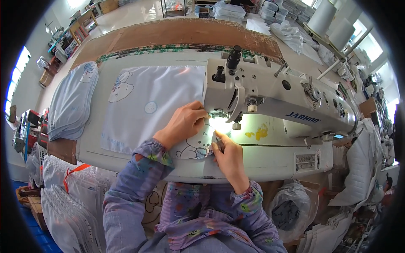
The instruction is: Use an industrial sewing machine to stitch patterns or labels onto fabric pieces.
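Pale blue printed fabric panel [147,105] lies flat on the machine bed [253,164], spread toward 9 o'clock of the needle. Left hand [183,123] presses it down, fingers flat, to keep it smooth. Right hand [230,158] at 6 o'clock pinches the edge, feeding it under the sewing machine [274,90] head.

Your white sewing table [126,162] carried the grey-white sewing machine [278,92] on its right half. A pale blue printed fabric panel [147,105] lay flat across the middle, running under the machine head. A stack of similar blue pieces [71,103] sat at the table's left edge.
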Demonstrator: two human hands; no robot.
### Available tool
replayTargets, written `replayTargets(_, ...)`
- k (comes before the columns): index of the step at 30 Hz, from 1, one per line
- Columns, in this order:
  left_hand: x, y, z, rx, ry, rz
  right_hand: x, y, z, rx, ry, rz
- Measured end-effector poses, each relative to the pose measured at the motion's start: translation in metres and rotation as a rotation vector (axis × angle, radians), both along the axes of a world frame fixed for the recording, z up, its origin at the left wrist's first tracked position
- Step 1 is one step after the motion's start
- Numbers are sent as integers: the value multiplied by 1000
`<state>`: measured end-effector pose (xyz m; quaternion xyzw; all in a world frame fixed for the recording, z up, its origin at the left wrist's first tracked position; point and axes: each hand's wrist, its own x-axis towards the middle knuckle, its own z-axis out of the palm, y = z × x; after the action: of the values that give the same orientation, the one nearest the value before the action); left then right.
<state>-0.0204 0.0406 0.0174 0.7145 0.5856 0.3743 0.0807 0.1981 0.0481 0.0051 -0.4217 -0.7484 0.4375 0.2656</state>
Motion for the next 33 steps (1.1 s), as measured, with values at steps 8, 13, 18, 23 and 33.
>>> replayTargets(8,-125,87,-12,146,215,373,16,-43,10,-35,115,105)
replayTargets(13,-152,62,-6,-105,472,535,36,-95,11,-154,202,353)
replayTargets(18,-96,-66,3,-117,581,614,76,-106,8,-601,111,541)
replayTargets(23,-4,-157,33,-237,608,599,152,-73,8,-617,65,-46)
replayTargets(33,25,-36,2,-64,111,26,173,-95,18,-564,6,122)
